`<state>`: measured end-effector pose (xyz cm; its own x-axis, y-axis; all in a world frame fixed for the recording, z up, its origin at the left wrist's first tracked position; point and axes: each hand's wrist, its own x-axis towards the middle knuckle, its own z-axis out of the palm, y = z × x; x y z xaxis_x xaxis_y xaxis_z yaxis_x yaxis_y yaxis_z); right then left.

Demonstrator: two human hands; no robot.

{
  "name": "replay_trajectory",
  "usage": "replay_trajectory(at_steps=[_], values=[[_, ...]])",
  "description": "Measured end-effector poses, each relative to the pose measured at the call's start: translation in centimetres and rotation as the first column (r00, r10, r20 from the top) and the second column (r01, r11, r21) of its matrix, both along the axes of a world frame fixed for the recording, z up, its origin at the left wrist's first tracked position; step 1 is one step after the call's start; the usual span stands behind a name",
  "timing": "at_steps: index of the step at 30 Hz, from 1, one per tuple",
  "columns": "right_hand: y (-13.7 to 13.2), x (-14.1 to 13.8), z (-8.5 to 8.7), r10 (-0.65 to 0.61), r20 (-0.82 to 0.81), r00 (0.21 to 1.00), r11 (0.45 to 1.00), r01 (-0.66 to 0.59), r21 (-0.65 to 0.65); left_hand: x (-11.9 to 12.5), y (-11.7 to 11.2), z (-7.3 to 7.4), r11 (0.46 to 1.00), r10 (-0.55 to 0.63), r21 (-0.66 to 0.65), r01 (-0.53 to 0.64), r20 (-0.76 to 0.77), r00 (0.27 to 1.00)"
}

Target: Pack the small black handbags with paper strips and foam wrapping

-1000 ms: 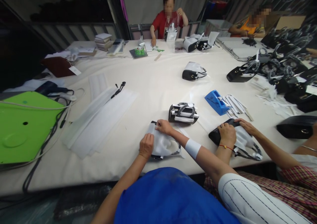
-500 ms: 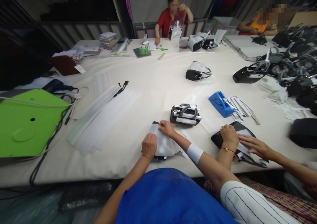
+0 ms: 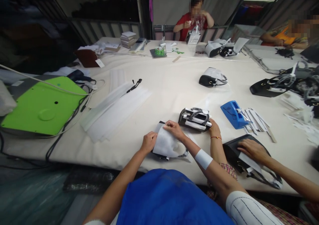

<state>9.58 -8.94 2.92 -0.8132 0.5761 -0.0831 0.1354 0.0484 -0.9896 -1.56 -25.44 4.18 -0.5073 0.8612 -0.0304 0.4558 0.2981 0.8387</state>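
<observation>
Looking down, I see a big table (image 3: 174, 85) with a pale cloth, in a dim room with dark rails behind. Far left lies a green board (image 3: 47, 105), then a pile of long white sheets (image 3: 117, 113). My left hand (image 3: 149, 141) bends in, fingers closed on the left edge of a soft white wrap (image 3: 165, 144). My right hand (image 3: 174, 129) curls over its top edge and holds it. The wrap lies between both hands, over a small black bag (image 3: 161, 156) near the table's edge. Just right sits a wrapped bag (image 3: 195, 118), touched by another person's hand (image 3: 213, 129). Further right are a blue tape holder (image 3: 233, 113) and that person's other hand (image 3: 250, 149), flat on a black bag
</observation>
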Motion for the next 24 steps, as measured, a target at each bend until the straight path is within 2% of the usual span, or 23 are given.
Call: replay_trajectory(at_steps=[6,9,12,15,19,21,24], values=[[0.2,-1.4,-0.2,0.094,-0.017,0.995,0.963,-0.087,0.254,-0.2,-1.3,-0.2,1.0,-0.01,0.013,0.008,0.107,0.994],[0.4,-1.9,-0.2,0.156,0.031,0.987,0.946,-0.159,0.284,0.1,-1.4,-0.8,0.999,0.018,0.024,-0.021,0.123,0.992],[0.5,-2.1,-0.3,0.211,0.158,0.965,0.926,-0.249,0.284,0.3,-1.3,-1.5,0.998,0.04,0.043,-0.047,0.152,0.988],[0.3,-2.4,-0.3,0.166,0.284,0.944,0.91,-0.258,0.324,0.2,-1.4,-2.1,0.997,0.05,0.049,-0.065,0.27,0.962],[-0.2,-2.6,-0.4,0.04,0.34,0.939,0.898,-0.183,0.4,0.0,-2.6,-2.8,0.991,0.049,0.082,-0.104,0.499,0.865],[-0.3,-2.8,-0.6,0.026,0.324,0.946,0.912,-0.155,0.379,0.3,-3.3,-3.1,0.98,0.084,0.125,-0.154,0.444,0.892],[0.0,-2.9,-1.3,0.025,0.283,0.959,0.952,-0.109,0.286,1.0,-4.0,-3.4,0.967,0.15,0.172,-0.185,0.198,0.969]])
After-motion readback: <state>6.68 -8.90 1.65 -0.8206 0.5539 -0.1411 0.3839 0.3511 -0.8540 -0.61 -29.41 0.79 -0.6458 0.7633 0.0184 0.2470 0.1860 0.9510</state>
